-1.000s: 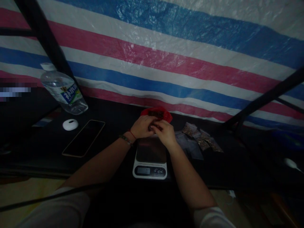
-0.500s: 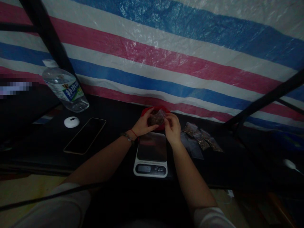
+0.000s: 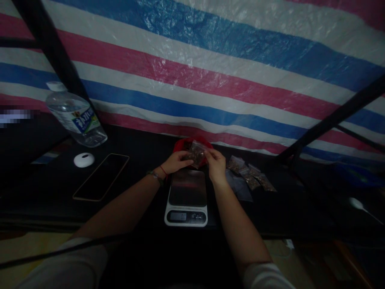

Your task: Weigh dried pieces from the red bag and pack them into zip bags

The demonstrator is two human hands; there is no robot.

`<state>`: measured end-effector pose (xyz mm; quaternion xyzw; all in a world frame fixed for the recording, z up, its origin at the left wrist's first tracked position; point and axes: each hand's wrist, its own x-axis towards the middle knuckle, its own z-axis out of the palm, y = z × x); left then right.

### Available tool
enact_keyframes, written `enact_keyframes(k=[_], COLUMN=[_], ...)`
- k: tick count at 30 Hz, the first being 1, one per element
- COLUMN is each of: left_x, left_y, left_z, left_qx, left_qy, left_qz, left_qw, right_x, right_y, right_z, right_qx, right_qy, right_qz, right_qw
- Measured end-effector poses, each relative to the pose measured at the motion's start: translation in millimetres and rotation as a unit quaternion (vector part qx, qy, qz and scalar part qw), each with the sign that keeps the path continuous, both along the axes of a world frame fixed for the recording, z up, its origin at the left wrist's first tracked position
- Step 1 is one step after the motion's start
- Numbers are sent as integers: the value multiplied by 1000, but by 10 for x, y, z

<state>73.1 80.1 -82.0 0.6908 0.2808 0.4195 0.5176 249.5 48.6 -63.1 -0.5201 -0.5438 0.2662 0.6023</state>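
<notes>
Between my two hands is a small clear zip bag (image 3: pixel 197 154) with brown bits inside, held up over a red bowl-like container (image 3: pixel 180 145). My left hand (image 3: pixel 178 161) grips the bag's left side with thumb and fingers. At its upper right edge, my right hand (image 3: pixel 215 163) pinches the bag. Just below the hands lies a white digital kitchen scale (image 3: pixel 187 200) with a bare metal plate; its small display is too dim to read. Several filled zip bags (image 3: pixel 252 176) rest to the right of my right hand, beside flat, empty-looking clear bags (image 3: pixel 240 186).
On the left are a phone (image 3: pixel 102 176), a white rounded object (image 3: pixel 84 159) and a large clear bottle (image 3: pixel 76 116). A white spoon (image 3: pixel 357 204) lies far right. Dark metal bars (image 3: pixel 331 120) slant at both sides before a striped plastic sheet (image 3: pixel 210 80).
The bag now stands more upright and shows more clearly above the red container. My left fingers have closed in on its side. The whole view has shifted slightly.
</notes>
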Motion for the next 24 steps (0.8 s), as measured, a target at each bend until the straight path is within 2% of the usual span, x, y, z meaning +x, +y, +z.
enact_keyframes(k=[3, 8, 15, 19, 24], left_x=[-4, -8, -11, -26, -30], left_y=[6, 5, -13, 6, 19], left_z=[1, 32, 87, 74, 63], left_qx=[13, -28, -68, -55, -41], left_qy=[-23, -18, -53, -54, -24], left_qz=[20, 30, 78, 78, 74], left_qw=[999, 999, 993, 994, 996], right_x=[-18, -45, -71, -83, -100], right_y=[-13, -36, -39, -37, -33], right_z=[2, 16, -26, -49, -69], right_qx=[-2, -20, -55, -53, -45], right_qy=[9, -1, -12, 0, 2], right_qz=[21, 35, 66, 61, 100], right_qw=[1000, 999, 996, 997, 994])
